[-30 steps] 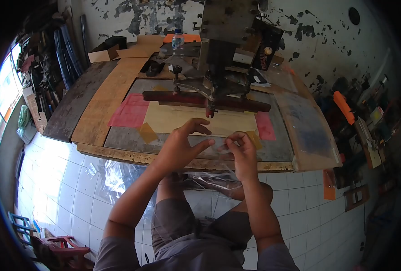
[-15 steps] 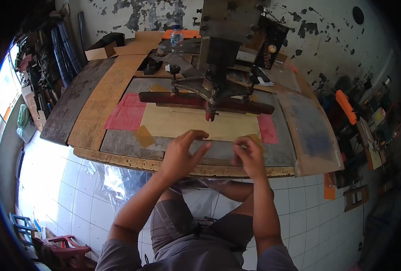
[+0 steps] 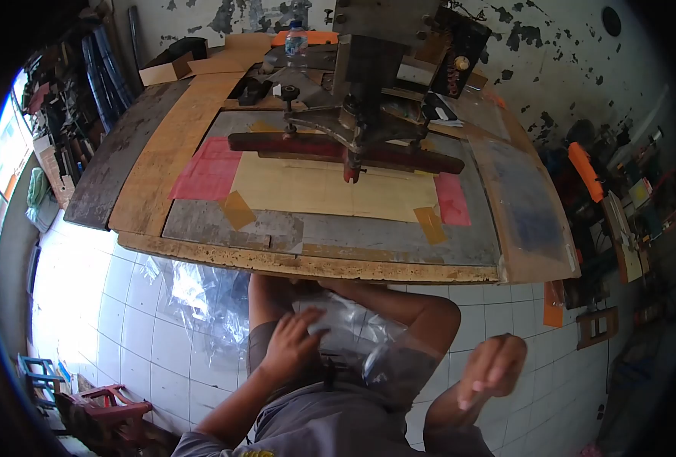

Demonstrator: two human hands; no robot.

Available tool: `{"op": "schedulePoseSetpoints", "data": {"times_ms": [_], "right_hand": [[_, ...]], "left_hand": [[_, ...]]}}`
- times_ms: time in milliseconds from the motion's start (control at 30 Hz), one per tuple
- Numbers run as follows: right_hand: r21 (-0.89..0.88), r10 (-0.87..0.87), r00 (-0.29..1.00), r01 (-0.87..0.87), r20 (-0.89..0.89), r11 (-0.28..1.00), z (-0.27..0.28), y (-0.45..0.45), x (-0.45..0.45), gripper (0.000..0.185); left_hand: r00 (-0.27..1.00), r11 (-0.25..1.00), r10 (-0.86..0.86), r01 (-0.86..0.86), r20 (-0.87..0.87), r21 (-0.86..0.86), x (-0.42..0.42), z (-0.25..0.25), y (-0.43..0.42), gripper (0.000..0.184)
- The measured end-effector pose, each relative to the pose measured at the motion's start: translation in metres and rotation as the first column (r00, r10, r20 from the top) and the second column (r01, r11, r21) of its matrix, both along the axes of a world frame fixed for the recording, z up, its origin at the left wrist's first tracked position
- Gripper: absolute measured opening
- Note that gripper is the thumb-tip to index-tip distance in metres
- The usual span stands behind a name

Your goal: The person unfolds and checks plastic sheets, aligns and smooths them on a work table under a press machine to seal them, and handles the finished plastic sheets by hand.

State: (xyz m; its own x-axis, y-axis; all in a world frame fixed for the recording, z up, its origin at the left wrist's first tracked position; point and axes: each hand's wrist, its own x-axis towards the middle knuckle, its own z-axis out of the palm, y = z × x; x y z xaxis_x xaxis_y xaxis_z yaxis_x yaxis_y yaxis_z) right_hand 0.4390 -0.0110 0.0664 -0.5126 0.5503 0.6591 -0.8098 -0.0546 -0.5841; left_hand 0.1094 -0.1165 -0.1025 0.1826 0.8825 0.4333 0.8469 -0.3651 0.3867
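My left hand [image 3: 294, 344] is over my lap, fingers apart, beside a clear plastic sheet [image 3: 368, 331]. Off to the right of my lap my right hand [image 3: 494, 367] is raised, its fingers bent and pressed together; what they hold, if anything, is hidden. Both hands are below the front edge of the worktable [image 3: 315, 266]. On the tabletop lies a cream sheet [image 3: 315, 187], flanked by a pink piece [image 3: 207, 169] on the left and another [image 3: 451, 199] on the right. Two tan tape pieces [image 3: 237, 211] [image 3: 430, 225] touch its lower corners.
A metal press arm with a long red bar [image 3: 292, 146] overhangs the cream sheet. Behind it stand a water bottle [image 3: 296, 39] and cardboard [image 3: 235, 55]. More crumpled clear plastic [image 3: 205, 297] hangs below the table's front. A red stool [image 3: 113, 407] stands at lower left.
Both hands have come down and back from above the table's front part to the lap, and my right hand has swung outward to the right. Clear plastic now spreads over the lap.
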Motion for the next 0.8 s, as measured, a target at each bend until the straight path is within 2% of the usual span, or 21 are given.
{"op": "schedulePoseSetpoints", "data": {"times_ms": [33,133,233,333,367,433,633,700,800], "right_hand": [[0.019,-0.005,0.999,0.004,0.054,1.0,-0.002,-0.005,-0.011,0.012],[-0.17,0.019,0.995,-0.002,0.097,0.986,0.005,-0.017,-0.046,0.011],[-0.082,-0.007,0.942,0.036,0.335,0.996,0.003,-0.025,-0.075,0.012],[-0.051,0.032,0.925,-0.014,0.379,0.999,-0.002,-0.014,-0.098,0.012],[-0.045,-0.03,0.92,0.051,0.39,0.998,-0.009,-0.013,-0.111,0.011],[-0.022,-0.156,0.9,0.181,0.407,0.983,-0.027,-0.009,-0.142,0.011],[-0.345,0.17,0.948,-0.07,0.268,0.936,-0.052,-0.019,-0.206,0.013],[-0.209,-0.037,0.955,0.102,0.293,0.973,-0.051,-0.015,-0.214,0.016],[-0.014,-0.278,0.881,0.307,0.383,0.952,-0.036,0.007,-0.207,0.017]], "left_hand": [[0.999,0.998,0.044,-0.044,0.024,0.035,-0.005,-0.004,0.013,0.036],[0.975,0.971,0.192,-0.205,0.109,0.124,-0.001,-0.024,0.041,0.036],[0.92,0.911,0.348,-0.378,0.182,0.166,0.013,-0.034,0.06,0.039],[0.86,0.856,0.466,-0.498,0.209,0.141,0.027,-0.045,0.061,0.039],[0.851,0.852,0.482,-0.511,0.208,0.117,0.032,-0.05,0.063,0.037],[0.86,0.873,0.466,-0.485,0.209,0.049,0.038,-0.062,0.071,0.033],[0.914,0.932,0.362,-0.349,0.184,-0.103,0.014,-0.078,0.101,0.024],[0.927,0.94,0.333,-0.312,0.171,-0.138,0.008,-0.079,0.102,0.021],[0.955,0.944,0.269,-0.235,0.128,-0.23,-0.007,-0.072,0.093,0.018]]}}
